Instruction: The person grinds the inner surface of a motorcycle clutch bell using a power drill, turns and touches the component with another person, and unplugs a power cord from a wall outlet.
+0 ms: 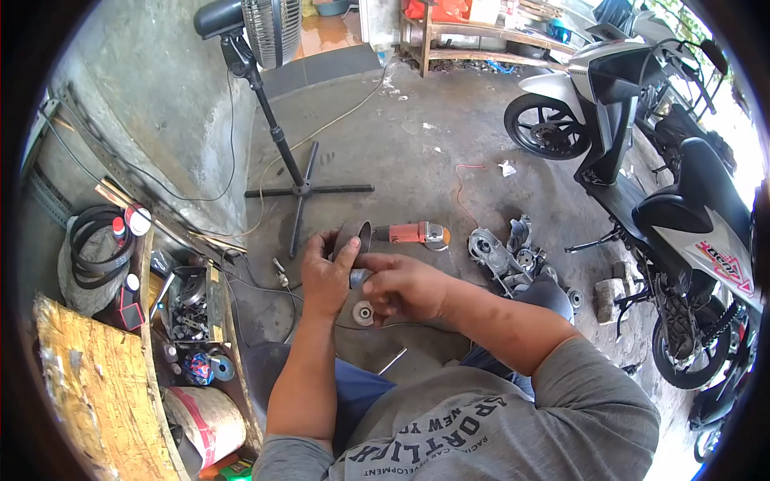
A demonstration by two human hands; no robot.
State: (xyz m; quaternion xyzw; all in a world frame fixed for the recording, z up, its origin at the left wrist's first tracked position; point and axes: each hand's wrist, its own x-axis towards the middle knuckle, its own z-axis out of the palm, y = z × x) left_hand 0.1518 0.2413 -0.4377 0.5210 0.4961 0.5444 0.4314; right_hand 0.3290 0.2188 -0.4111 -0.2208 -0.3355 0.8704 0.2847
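My left hand (322, 276) is closed around a round, hollow metal drum (354, 235), thumb on the near side and its open rim turned to the right. My right hand (401, 286) is close beside it, fingers curled round a small grey-blue piece (360, 276) whose exact kind I cannot make out. Its forefinger reaches to the drum's lower edge. On the floor just beyond the drum lies an orange angle grinder (407, 233). Beneath my hands is a small round metal part (363, 313) with a hole in its centre.
Dismantled engine parts (501, 255) lie right of the grinder. A scooter (613, 172) stands at the right. To the left are a standing fan (277, 136), a tray of metal parts (192, 305) and black belts (100, 248). Cables cross the floor; a thin metal rod (392, 361) lies near my legs.
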